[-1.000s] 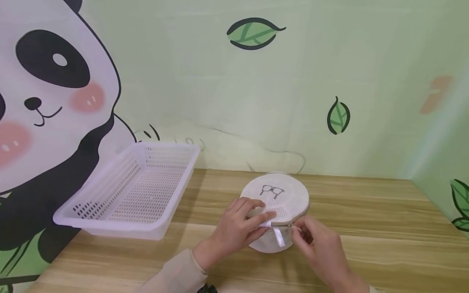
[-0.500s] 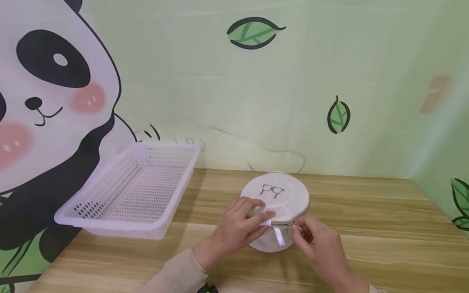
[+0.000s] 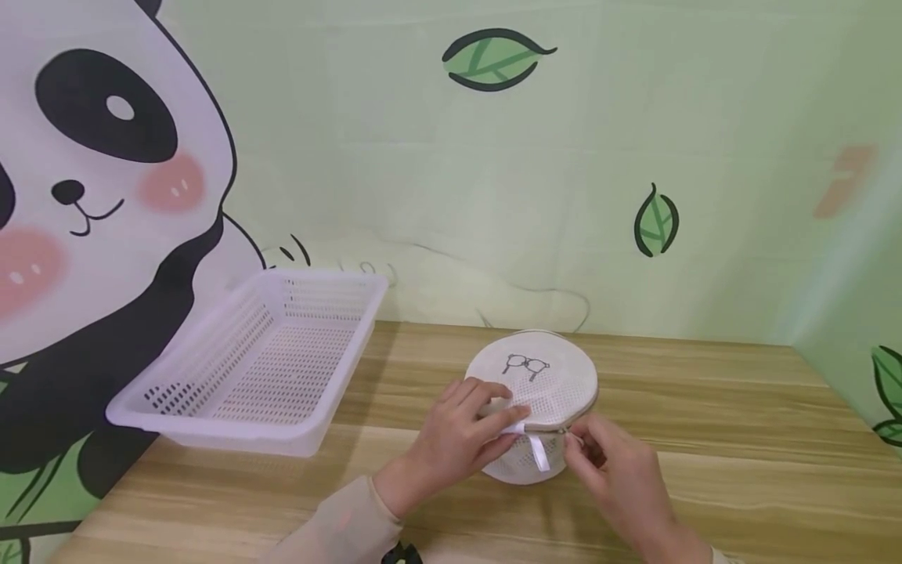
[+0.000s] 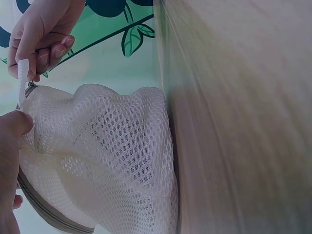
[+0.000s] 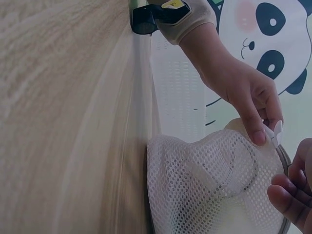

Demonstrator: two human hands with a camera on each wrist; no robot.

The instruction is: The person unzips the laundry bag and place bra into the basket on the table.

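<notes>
A round white mesh bag (image 3: 532,384) with a glasses drawing on its lid stands on the wooden table. My left hand (image 3: 454,431) pinches the bag's front rim beside a white ribbon tab (image 3: 539,453), fingers over the lid and thumb below. At the front right of the rim, my right hand (image 3: 623,478) pinches the small zipper pull with thumb and index finger. The left wrist view shows the mesh side (image 4: 122,136) and the grey zipper (image 4: 48,212) along the rim. In the right wrist view, my left thumb presses the mesh (image 5: 209,170) by the tab.
A white perforated plastic basket (image 3: 303,439) sits on the left of the table (image 3: 705,415), apart from the bag. Behind the table hangs a pale green backdrop (image 3: 395,117) with a panda and leaves. A black band or device shows at my left wrist.
Both hands keep their hold on the bag, with hardly any movement. The whole head view has shifted slightly.
</notes>
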